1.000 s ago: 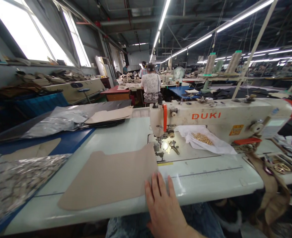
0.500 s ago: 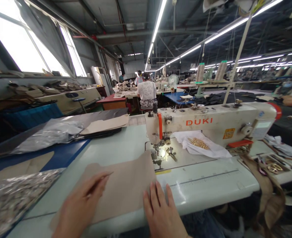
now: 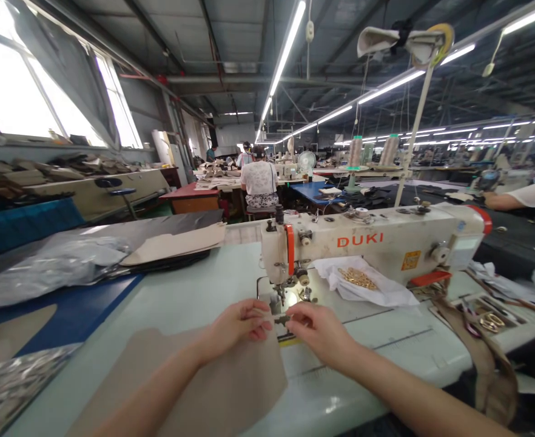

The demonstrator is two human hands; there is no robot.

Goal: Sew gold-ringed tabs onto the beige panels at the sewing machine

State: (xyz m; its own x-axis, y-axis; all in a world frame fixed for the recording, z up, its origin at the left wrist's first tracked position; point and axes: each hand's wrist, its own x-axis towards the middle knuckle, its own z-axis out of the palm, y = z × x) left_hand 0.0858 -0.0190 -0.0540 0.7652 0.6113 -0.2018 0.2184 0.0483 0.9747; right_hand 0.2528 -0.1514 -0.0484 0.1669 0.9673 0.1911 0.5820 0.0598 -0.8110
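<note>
A flat, smooth tan panel (image 3: 231,388) lies at the front edge of the tabletop (image 3: 195,291). The left hand (image 3: 242,321) grip pinches its far corner. The right hand (image 3: 319,331) grip, fingertips closed together, meets that corner just beside it, below the sewing machine (image 3: 386,243) needle.

The flat tan fabric panel (image 3: 213,382) lies on the pale green surface (image 3: 195,291), at seven o'clock from the white DUKI sewing machine (image 3: 386,243). The left hand (image 3: 238,321) pinches the panel's far corner. The right hand (image 3: 319,328) is at its three o'clock, before the needle. A white cloth of gold metal pieces (image 3: 367,285) sits under the machine's arm.
</note>
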